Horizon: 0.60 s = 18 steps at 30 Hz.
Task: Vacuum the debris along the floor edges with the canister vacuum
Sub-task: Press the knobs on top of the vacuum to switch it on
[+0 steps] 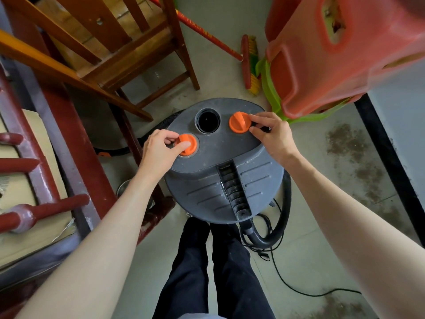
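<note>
Below, left hand (161,148) fingers pinch round orange knob (187,145), right hand (272,134) likewise — second knob (239,122), perhaps.

A pale, stained floor (322,180) carries the grey canister vacuum (220,171), its black hose (279,224) and cord (299,288). A wooden chair (128,54), a red broom (249,63) and stacked plastic stools (322,65) stand around it

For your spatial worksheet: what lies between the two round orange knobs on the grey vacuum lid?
In the head view, an open round black port sits between the left orange knob and right orange knob.
</note>
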### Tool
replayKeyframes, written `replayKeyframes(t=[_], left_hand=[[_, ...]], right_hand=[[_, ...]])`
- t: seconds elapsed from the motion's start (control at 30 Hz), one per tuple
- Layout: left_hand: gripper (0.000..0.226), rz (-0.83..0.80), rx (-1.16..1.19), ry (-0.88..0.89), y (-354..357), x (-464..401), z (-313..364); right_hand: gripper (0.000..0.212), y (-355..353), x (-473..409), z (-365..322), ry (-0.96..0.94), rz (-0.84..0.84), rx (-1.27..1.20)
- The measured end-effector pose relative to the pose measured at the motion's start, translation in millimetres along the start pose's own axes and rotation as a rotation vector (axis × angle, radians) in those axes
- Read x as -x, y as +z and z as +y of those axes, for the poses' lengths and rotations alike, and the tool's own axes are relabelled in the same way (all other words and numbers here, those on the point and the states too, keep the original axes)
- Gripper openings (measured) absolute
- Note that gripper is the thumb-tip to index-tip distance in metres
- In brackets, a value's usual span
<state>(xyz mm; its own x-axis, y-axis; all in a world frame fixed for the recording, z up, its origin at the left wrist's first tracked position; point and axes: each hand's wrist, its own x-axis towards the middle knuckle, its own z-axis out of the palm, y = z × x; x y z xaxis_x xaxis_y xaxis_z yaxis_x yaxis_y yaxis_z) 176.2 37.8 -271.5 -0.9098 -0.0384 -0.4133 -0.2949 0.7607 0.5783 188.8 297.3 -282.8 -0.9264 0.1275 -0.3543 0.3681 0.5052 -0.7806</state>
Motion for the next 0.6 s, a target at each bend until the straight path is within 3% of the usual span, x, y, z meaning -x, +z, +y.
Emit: replayKeyframes(t=[0.2, 0.6], left_hand=[[0.033, 0.075, -0.013, 0.009, 10.3, 8.5, 0.6], [0.032, 0.015, 0.035, 0.032, 5.0, 7.9, 4.6]], right_hand=[[0.032, 0.8, 0.5, -2.4, 0.005, 0.021, -0.002], [0.031, 0.6, 0.2, -4.6, 0.022, 0.025, 0.010]])
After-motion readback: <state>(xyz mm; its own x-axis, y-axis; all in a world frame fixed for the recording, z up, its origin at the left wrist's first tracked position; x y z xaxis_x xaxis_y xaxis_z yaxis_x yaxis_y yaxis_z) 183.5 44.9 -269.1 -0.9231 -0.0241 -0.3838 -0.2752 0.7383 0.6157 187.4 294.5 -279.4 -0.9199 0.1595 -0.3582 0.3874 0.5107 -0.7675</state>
